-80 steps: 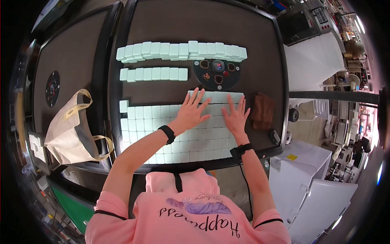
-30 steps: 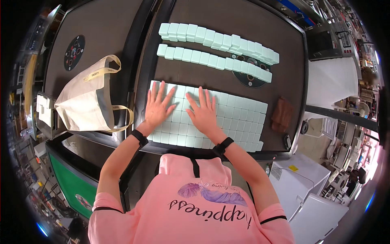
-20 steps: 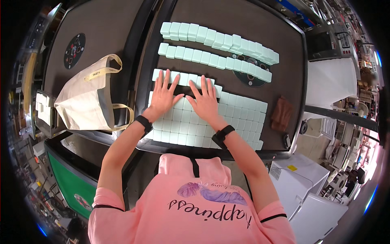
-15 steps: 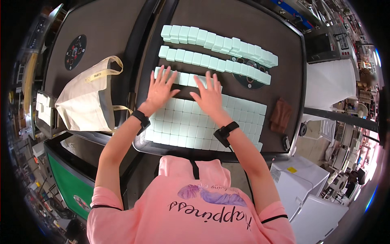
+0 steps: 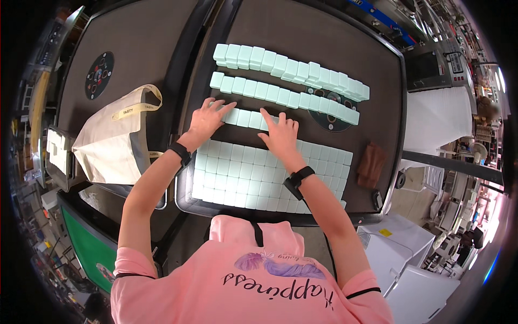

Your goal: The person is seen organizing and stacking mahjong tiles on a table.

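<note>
Pale green mahjong tiles lie face down on a dark table. My left hand is bent around the left end of a short row of mahjong tiles, covering that end. At the row's right end is my right hand, its index finger along the far side and its thumb on the near side. Beyond the hands run a longer tile row and a far, stacked tile row. Nearer my body, a wide block of tiles sits in several tight rows.
A beige bag stands left of the table, beside another dark table. A brown cloth and a small black object lie near the right edge. White cabinets stand at the lower right.
My fingers, spread flat over the short row before, are now bent in around its ends. The table and tiles sit slightly lower in the picture.
</note>
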Motion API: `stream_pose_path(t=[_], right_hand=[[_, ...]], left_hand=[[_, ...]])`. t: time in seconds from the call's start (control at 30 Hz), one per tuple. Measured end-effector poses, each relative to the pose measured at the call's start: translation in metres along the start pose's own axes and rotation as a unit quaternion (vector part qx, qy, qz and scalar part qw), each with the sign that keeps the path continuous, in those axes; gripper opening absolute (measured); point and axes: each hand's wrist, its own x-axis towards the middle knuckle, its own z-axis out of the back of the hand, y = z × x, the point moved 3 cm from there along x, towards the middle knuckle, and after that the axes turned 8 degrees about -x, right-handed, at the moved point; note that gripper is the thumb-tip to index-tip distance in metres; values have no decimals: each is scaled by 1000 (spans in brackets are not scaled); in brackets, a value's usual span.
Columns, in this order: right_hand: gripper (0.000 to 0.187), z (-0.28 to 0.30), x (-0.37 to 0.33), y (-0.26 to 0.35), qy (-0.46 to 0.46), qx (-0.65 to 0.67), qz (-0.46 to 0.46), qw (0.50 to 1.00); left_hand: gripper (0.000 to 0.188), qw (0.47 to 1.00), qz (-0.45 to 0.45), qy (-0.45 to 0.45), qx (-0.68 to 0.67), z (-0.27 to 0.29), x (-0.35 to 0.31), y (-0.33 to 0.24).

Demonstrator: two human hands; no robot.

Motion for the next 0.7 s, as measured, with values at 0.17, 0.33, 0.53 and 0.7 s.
stream_pose_path(t=[0.17,0.33,0.53,0.7], right_hand=[[74,-6,11,9,-21,-36,-47,998],[61,-4,14,7,-14,6,-77,997],[60,32,42,1,-63,14,-69,996],[61,45,81,-17,-62,-2,-75,995]], left_hand=[[78,996,-43,-71,18,-3,5,-6],[73,996,-20,-83,-8,-3,8,-4],[72,992,-1,-124,-23,32,29,-4],[74,990,-5,-142,-21,55,69,0]])
